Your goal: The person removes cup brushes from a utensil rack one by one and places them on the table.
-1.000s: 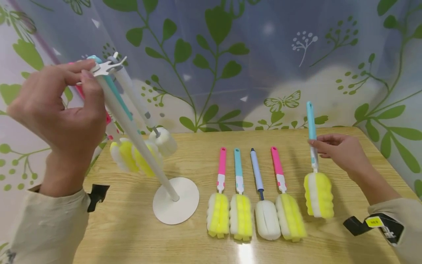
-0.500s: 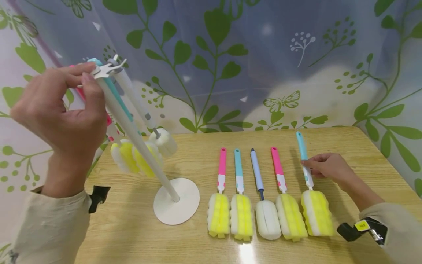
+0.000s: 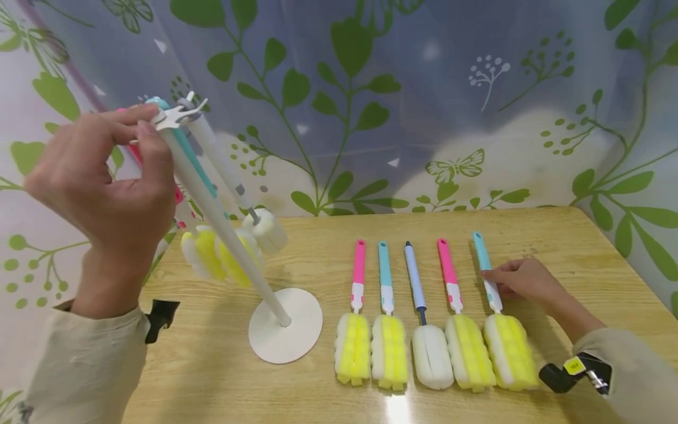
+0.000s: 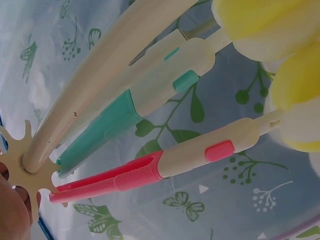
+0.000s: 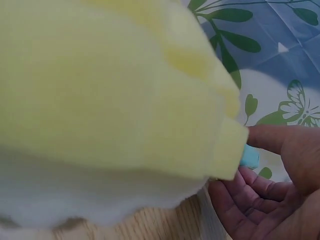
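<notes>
Sponge brush with turquoise-and-white plastic handle and bumpy yellow-and-white foam head (image 3: pixel 505 338): on the pale wood-grain tabletop (image 3: pixel 318 253), foam down, just beside the slim pink-and-white-handled brush with yellow-and-white foam head (image 3: pixel 468 350). Cannot tell whether the handle end touches the wood.

Right hand (image 3: pixel 527 282): thumb and fingertips pinch the handle near where turquoise meets white. Wrist view mostly blocked by foam, so the lower fingers' exact contact is unclear.

Left hand (image 3: pixel 113 171): thumb and finger pinch the flat, white, pronged crown (image 3: pixel 172 119) atop the round-based white pole stand (image 3: pixel 228 228), away from the brush.

Handling, judged by eye: light, little to break. Handle stiff, smooth, perhaps a bit slick; bulk sits at the foam end, so a two-finger pinch may let it roll or tip head-down. Foam soft, likely to squash and drag on wood or snag its neighbour. Best hold: the handle join, close to the likely balance point. Avoid squeezing the foam; the narrow white neck (image 3: pixel 496 306) looks the weakest part.
</notes>
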### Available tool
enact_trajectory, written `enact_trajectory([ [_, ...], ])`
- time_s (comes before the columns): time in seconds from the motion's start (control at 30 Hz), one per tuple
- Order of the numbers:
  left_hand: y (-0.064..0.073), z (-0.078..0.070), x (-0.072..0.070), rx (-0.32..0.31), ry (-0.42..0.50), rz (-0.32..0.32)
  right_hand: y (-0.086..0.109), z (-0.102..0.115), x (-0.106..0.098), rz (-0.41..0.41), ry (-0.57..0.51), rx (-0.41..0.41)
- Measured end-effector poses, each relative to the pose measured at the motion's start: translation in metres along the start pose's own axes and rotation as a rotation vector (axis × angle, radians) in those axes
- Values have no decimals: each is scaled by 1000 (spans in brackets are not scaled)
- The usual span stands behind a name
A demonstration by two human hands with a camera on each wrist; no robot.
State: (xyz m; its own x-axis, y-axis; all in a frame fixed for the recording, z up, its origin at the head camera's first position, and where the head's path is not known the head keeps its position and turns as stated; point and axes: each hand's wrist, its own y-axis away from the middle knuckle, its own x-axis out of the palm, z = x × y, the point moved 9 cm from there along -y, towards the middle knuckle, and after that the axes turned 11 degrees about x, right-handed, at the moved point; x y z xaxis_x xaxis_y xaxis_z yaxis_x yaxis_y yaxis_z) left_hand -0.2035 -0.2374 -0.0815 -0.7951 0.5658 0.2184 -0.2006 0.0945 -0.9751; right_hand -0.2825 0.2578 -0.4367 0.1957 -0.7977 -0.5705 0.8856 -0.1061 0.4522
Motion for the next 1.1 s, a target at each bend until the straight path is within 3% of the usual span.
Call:
enact_trajectory([
  [0.63,0,-2,0,-3,9,2,-8,-5,13,25,42,34],
  [1.1,0,-2,0,-10,2,8,-7,-4,14,91,46,20],
])
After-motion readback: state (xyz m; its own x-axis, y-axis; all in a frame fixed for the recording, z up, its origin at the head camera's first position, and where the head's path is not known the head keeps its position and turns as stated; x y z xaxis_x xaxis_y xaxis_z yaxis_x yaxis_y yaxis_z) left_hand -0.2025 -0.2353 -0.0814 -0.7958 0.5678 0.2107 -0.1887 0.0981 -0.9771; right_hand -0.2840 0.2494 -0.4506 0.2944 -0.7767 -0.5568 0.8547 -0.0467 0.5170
